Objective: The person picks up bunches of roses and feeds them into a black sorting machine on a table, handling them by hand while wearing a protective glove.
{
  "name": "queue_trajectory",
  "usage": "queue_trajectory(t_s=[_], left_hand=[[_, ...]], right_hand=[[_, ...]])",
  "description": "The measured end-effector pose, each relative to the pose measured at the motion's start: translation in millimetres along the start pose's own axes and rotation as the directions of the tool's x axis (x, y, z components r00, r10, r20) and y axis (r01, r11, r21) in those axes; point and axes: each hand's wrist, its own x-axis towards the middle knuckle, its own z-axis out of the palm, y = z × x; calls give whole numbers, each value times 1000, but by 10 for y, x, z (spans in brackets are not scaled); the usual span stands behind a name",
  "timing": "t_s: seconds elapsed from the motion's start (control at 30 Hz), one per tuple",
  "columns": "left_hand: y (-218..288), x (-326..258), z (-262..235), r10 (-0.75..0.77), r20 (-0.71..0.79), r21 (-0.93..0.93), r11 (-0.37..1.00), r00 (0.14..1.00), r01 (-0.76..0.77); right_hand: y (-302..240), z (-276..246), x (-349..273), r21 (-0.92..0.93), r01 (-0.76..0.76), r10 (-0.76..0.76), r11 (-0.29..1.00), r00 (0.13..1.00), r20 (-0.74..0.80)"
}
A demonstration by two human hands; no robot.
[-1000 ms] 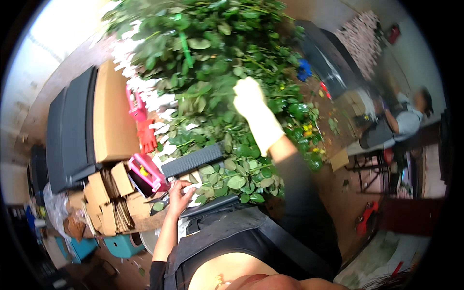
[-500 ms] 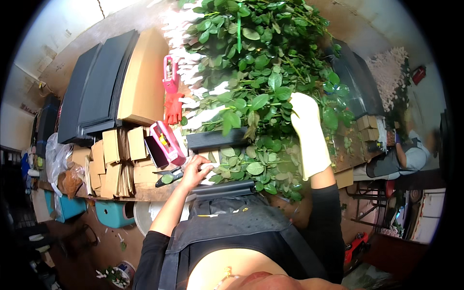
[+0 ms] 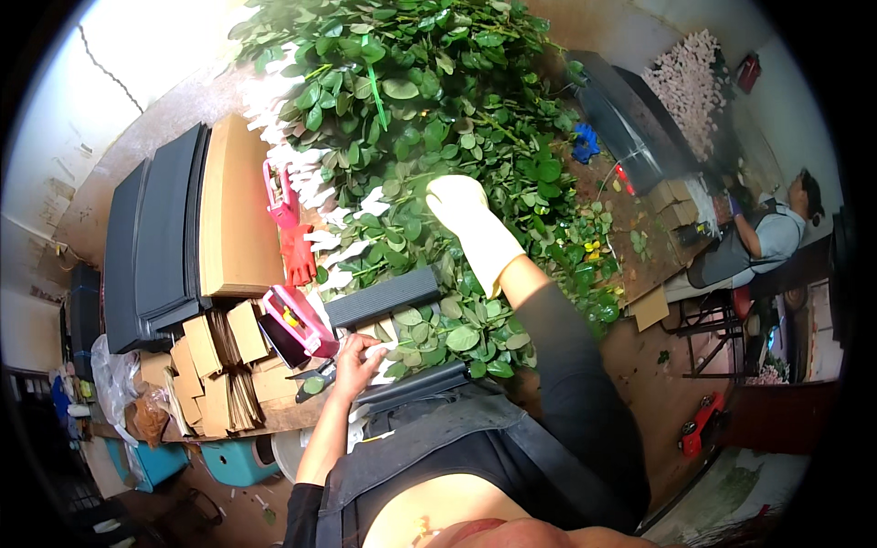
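Observation:
At the near edge of the bench, my bare left hand (image 3: 354,367) is closed, its fingertips on the white flower head (image 3: 379,352) of a leafy stem. My right hand (image 3: 459,203), in a pale yellow glove, reaches over the large pile of leafy green stems (image 3: 475,100). Its fingers look curled in among the leaves, and whatever they hold is hidden. White flower heads (image 3: 315,196) line the pile's left side. Between my hands lies a dark ribbed block (image 3: 384,297), with a leafy stem bunch (image 3: 464,338) just in front of it.
Left of the pile stand pink holders (image 3: 300,321), a red glove (image 3: 298,256), tall stacks of dark and tan sheets (image 3: 239,215) and folded cardboard pieces (image 3: 219,365). Dark-handled shears (image 3: 315,379) lie by my left hand. Another person (image 3: 776,233) sits at the far right.
My gloved right hand has moved left and farther over the pile. The left hand stays by the same flower head. The whole view has turned and shifted.

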Motion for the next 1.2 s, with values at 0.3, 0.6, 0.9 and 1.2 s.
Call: queue_trajectory(t_s=[0.3,0.6,0.9,1.2], left_hand=[[88,-21,-34,-76,30,-72,994,997,78],[94,16,-16,-109,43,-120,986,993,114],[96,-3,-3,-117,41,-191,974,992,123],[-105,-114,1,-66,-39,-46,997,997,64]], right_hand=[[393,338,-202,-1,-47,46,999,983,175],[532,1037,-326,17,85,-85,996,996,7],[445,-53,-475,4,225,-202,974,881,-429],[205,-608,-566,832,136,463,-538,872,158]])
